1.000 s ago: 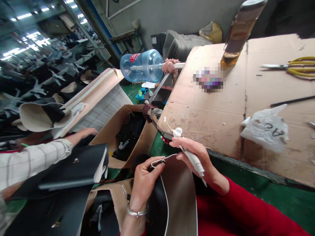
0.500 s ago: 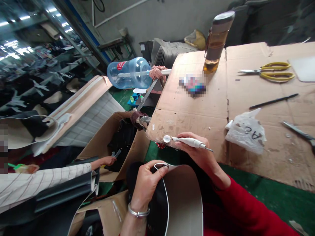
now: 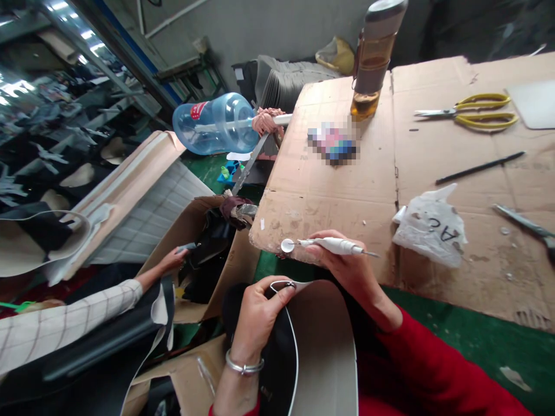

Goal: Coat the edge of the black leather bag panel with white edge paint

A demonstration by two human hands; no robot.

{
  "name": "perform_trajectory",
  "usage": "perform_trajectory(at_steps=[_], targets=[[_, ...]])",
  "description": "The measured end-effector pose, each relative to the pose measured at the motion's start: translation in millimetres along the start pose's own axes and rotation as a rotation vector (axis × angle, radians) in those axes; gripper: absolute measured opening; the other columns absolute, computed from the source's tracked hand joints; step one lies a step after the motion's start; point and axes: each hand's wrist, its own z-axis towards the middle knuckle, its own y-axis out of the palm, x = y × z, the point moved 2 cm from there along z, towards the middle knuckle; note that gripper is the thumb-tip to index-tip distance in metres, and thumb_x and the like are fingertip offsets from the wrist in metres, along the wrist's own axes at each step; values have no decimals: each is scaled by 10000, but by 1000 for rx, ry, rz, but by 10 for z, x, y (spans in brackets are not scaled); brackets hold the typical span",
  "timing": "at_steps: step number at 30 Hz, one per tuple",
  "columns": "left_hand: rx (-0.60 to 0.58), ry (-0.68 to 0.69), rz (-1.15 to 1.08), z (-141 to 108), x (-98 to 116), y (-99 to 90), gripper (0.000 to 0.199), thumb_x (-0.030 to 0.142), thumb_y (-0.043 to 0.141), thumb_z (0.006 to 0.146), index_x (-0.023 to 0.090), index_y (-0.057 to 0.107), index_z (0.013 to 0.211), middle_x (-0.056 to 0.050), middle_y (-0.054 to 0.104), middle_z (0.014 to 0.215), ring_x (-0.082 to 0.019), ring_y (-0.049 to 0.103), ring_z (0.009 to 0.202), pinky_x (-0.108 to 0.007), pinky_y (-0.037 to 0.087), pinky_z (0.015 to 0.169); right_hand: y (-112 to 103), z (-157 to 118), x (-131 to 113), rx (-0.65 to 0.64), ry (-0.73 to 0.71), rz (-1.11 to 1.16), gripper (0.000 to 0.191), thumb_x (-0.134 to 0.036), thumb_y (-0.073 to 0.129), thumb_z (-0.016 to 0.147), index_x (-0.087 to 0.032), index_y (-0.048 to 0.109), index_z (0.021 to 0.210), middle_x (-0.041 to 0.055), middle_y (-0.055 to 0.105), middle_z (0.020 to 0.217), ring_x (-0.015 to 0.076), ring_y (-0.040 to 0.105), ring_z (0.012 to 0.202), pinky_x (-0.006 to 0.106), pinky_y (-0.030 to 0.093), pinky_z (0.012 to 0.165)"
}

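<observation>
My left hand (image 3: 259, 312) pinches the top edge of a black sheet piece with a beige lining (image 3: 323, 341), which is curved round and looks like a boot shaft. A small dark spot or fitting shows at the pinched edge, but I cannot make it out. In my right hand (image 3: 342, 260) is a slim white-handled tool (image 3: 338, 246) with thin metal at both ends, held nearly level. Its left tip reaches a small round white disc or cap (image 3: 287, 245) at the table's near corner. Whether the tip touches it, I cannot tell.
Cardboard covers the table (image 3: 329, 196). On it are yellow-handled scissors (image 3: 481, 111), a black rod (image 3: 480, 168), a plastic bag (image 3: 433, 228) and a drink bottle (image 3: 375, 58). A co-worker's hand (image 3: 171, 260) is over a cardboard box (image 3: 236, 277) at left.
The tool's left tip has moved onto or over the white disc. The co-worker's hand has shifted left and up. The whole view has shifted slightly.
</observation>
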Motion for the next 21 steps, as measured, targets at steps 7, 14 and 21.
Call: perform_trajectory(at_steps=[7,14,21], targets=[[18,3,-18,-5,37,57,234,360,815,780,171,813,919,-66,803,904,-245,716,883,-299,518,822,-89,-18,17,-49,146,376,225,-388,721,938,-175,718,866,31,719,732,179,684,623,250,539,555],[37,16,-43,-36,85,105,228,342,828,753,171,817,903,-64,804,891,-250,724,874,-300,527,809,-125,-66,31,-162,156,394,258,-378,737,922,-154,726,795,51,712,711,172,660,603,251,508,530],[39,58,-24,-55,117,115,184,324,819,758,180,823,874,-60,807,897,-249,727,876,-301,531,818,-121,-10,-57,-209,74,298,344,-429,708,936,-155,712,728,54,683,715,165,632,596,264,483,521]])
